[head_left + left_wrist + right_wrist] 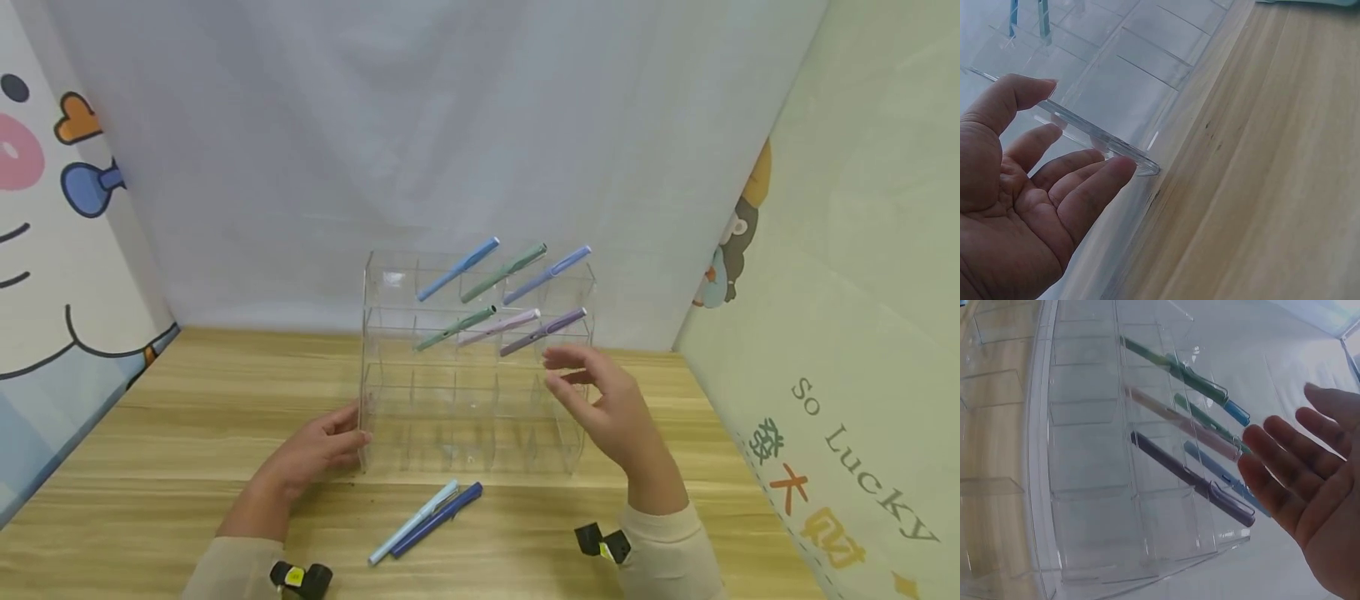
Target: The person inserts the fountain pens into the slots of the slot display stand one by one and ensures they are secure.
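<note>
A clear acrylic pen rack [472,402] with several tiers stands on the table. My left hand [322,450] holds its left side panel, thumb on one face and fingers on the other in the left wrist view. The top tier bears a blue pen [459,268], a green pen [504,273] and a periwinkle pen [551,273]. Below them slant a dark green pen [456,327], a pale pink pen [500,326] and a purple pen [543,332]. My right hand [611,404] hovers by the rack's right side near the purple pen, fingers relaxed and holding nothing.
A light blue pen [412,523] and a dark blue pen [437,521] lie side by side on the wooden table [187,433] before the rack. A pale curtain [300,167] hangs behind. Printed panels stand left and right [810,292].
</note>
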`<action>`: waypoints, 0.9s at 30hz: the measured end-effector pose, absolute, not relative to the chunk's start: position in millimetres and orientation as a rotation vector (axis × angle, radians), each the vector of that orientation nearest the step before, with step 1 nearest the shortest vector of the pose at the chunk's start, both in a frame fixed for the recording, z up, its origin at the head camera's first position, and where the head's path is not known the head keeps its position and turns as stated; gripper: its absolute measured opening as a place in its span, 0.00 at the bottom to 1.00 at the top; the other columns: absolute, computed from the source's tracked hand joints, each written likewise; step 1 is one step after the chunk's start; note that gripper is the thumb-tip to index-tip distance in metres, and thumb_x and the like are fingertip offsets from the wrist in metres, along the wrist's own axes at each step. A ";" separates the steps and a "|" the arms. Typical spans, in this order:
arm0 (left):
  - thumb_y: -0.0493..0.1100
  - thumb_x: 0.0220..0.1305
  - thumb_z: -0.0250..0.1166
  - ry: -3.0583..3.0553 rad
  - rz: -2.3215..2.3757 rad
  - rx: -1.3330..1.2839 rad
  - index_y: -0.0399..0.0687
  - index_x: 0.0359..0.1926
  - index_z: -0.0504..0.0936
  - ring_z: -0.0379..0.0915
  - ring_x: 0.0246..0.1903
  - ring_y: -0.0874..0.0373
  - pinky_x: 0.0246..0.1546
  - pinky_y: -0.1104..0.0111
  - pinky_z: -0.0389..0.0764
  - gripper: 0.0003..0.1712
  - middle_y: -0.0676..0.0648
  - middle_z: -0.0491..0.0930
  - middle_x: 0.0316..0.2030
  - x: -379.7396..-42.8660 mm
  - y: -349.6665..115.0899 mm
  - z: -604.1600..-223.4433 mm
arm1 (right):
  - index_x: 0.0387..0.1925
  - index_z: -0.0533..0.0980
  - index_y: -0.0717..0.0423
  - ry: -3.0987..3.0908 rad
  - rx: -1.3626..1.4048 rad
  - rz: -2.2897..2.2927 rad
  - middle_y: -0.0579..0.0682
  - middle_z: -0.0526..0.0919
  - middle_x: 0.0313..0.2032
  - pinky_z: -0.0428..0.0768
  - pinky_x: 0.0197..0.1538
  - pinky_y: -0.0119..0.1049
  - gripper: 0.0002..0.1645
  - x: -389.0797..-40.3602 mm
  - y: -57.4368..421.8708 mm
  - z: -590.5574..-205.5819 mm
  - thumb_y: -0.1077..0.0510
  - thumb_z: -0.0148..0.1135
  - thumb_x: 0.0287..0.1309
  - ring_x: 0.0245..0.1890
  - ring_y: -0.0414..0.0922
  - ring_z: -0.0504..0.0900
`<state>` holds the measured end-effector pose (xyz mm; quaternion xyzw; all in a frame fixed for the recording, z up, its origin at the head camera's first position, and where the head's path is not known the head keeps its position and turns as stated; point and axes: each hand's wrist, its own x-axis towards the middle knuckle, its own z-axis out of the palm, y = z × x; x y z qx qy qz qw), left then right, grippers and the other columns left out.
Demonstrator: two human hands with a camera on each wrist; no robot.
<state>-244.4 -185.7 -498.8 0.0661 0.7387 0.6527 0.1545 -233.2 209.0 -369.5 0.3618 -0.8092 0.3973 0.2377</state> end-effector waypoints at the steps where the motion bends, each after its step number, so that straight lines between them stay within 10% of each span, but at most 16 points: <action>1: 0.48 0.65 0.66 2.119 1.867 0.182 0.50 0.77 0.52 0.63 0.67 0.42 0.60 0.57 0.75 0.46 0.36 0.55 0.74 -244.8 -185.7 -498.7 | 0.56 0.75 0.58 -2.253 1.036 1.033 0.53 0.83 0.50 0.83 0.49 0.38 0.20 -231.4 204.9 -370.6 0.66 0.63 0.62 0.50 0.45 0.82; 27: 0.51 0.65 0.65 2.168 1.829 0.188 0.51 0.77 0.53 0.63 0.66 0.44 0.59 0.57 0.76 0.45 0.38 0.55 0.74 -247.5 -187.0 -502.4 | 0.52 0.80 0.42 -3.069 1.283 0.216 0.37 0.82 0.52 0.78 0.55 0.36 0.21 -223.6 125.9 -432.4 0.46 0.69 0.56 0.53 0.39 0.80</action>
